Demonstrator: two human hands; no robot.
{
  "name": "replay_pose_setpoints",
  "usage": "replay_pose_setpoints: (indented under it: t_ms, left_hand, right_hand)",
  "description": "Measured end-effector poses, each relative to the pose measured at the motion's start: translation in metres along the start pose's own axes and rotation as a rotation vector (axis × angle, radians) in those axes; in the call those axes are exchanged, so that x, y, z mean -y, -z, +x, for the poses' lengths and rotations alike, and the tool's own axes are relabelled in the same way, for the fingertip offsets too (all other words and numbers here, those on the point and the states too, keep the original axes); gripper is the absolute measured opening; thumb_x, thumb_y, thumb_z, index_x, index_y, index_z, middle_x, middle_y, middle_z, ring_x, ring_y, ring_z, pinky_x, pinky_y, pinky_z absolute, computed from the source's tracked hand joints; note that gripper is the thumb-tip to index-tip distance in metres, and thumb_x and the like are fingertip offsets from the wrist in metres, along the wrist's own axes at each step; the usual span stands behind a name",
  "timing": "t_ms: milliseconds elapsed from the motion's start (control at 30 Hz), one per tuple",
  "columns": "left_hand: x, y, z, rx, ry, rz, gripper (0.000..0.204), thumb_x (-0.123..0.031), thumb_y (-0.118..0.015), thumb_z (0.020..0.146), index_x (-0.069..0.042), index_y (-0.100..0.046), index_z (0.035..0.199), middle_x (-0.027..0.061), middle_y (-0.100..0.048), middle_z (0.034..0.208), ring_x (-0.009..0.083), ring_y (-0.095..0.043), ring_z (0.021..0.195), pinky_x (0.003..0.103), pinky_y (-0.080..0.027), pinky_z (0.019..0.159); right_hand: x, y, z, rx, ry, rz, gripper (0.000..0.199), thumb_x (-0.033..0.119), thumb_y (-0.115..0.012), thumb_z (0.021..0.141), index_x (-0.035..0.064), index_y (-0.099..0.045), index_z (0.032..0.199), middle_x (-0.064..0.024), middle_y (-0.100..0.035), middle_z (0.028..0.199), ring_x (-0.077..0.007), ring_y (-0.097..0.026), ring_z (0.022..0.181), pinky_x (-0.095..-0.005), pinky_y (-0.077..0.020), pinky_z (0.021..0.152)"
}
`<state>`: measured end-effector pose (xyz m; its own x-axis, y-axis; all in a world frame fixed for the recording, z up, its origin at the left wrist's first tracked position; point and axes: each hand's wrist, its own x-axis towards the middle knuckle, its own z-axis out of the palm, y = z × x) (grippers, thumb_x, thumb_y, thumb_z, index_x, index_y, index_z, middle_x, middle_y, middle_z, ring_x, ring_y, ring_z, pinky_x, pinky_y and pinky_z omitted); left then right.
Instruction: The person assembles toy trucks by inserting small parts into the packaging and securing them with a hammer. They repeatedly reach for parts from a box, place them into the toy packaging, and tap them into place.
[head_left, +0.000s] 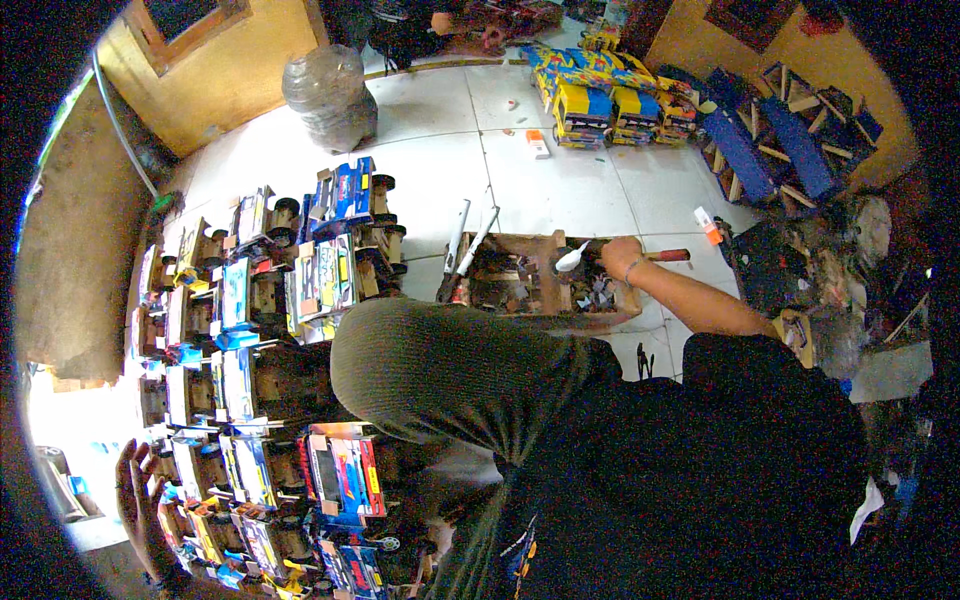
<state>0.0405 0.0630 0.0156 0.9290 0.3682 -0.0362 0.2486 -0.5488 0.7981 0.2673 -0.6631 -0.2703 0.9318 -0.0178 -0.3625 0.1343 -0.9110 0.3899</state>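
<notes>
Rows of toy trucks point(252, 468) stand from one to four o'clock of the person's left grip point(143, 508), which is loosely spread, fingers apart; whether it touches one, I cannot tell.

Toy trucks point(237, 297) in blue, white, red and yellow, white floor tiles point(425, 165), ribbed olive hood point(450, 365), black shirt point(690, 470)

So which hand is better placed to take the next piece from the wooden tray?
Probably the right hand: it is at the right end of the wooden tray, near the loose pieces; the left hand is away at lower left, beside the toy trucks.
</notes>
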Motion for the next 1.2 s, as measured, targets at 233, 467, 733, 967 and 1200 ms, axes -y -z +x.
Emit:
replay_pose_setpoints:
  t_ms: [233,467,733,967,1200]
  left_hand:
    - [-0.002,-0.007,0.001,0.028,0.042,-0.023,0.047,-0.029,-0.054,0.097,-0.006,-0.046,0.138,0.0141,-0.057,0.125,0.0258,-0.056,0.111,0.038,-0.047,0.092]
    - [0.004,-0.015,0.005,0.062,0.096,-0.128,0.046,-0.023,-0.057,0.097,-0.005,-0.046,0.138,0.0159,-0.059,0.12,0.0278,-0.057,0.107,0.038,-0.048,0.09]
    - [0.012,-0.027,0.01,0.032,0.147,-0.042,0.038,-0.022,-0.054,0.098,-0.004,-0.05,0.131,0.0141,-0.06,0.116,0.0246,-0.059,0.1,0.036,-0.049,0.083]
    - [0.008,-0.029,0.014,0.057,0.162,-0.005,0.04,-0.026,-0.053,0.098,-0.006,-0.05,0.132,0.0129,-0.058,0.12,0.0237,-0.058,0.103,0.035,-0.048,0.085]
    - [0.01,-0.03,0.014,0.074,0.168,0.011,0.043,-0.03,-0.053,0.098,-0.007,-0.049,0.134,0.0116,-0.057,0.124,0.0228,-0.057,0.107,0.035,-0.047,0.087]
  right_hand:
    - [0.007,-0.017,0.007,0.008,0.019,-0.076,0.016,0.019,-0.062,0.079,0.0122,-0.075,0.085,-0.01,-0.072,0.085,-0.0252,-0.071,0.079,-0.0381,-0.0563,0.063]
    - [0.007,-0.017,0.001,-0.037,0.028,-0.056,0.014,0.018,-0.064,0.076,0.0106,-0.075,0.082,-0.0093,-0.072,0.083,-0.0256,-0.07,0.078,-0.0389,-0.0552,0.066]
    - [0.002,-0.013,-0.012,-0.139,0.107,0.002,0.013,0.018,-0.066,0.072,0.0073,-0.072,0.076,-0.0128,-0.071,0.079,-0.0284,-0.07,0.078,-0.0402,-0.054,0.068]
    - [-0.003,-0.012,-0.002,-0.12,0.009,0.176,0.017,0.024,-0.065,0.078,0.0081,-0.071,0.076,-0.0167,-0.069,0.076,-0.0325,-0.069,0.075,-0.0455,-0.0541,0.067]
    - [-0.013,-0.005,-0.017,-0.37,0.184,0.214,0.024,0.03,-0.063,0.083,0.0075,-0.069,0.079,-0.016,-0.067,0.074,-0.034,-0.067,0.074,-0.0459,-0.0536,0.066]
